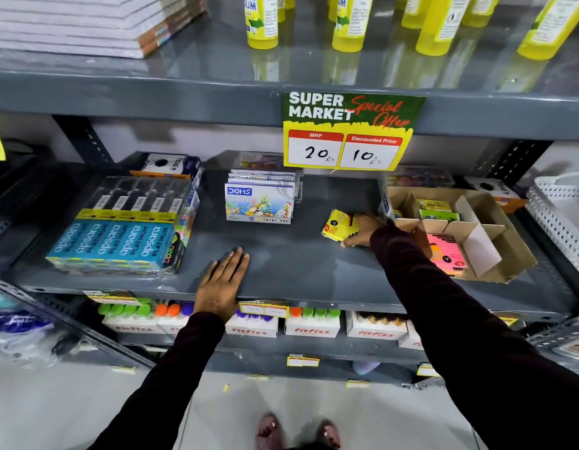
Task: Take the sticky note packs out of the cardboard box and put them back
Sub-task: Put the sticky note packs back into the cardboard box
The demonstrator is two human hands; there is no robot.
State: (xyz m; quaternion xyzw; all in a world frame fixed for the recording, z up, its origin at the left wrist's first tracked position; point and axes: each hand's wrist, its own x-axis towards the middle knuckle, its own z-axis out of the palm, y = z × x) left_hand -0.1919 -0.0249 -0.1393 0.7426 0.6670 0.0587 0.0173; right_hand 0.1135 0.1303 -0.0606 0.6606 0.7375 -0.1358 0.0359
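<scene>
Inside cardboard box (496, 254): pink pack (445, 254).

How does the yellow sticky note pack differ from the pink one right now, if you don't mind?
The yellow pack sits on the bare shelf, outside the cardboard box; the pink pack lies inside it. The right hand grips the yellow pack; nothing touches the pink one. Both carry dark print.

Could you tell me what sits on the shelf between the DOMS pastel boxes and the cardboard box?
In the head view, only the yellow sticky note pack under the right hand; the shelf is otherwise bare between the DOMS boxes and the cardboard box.
</scene>
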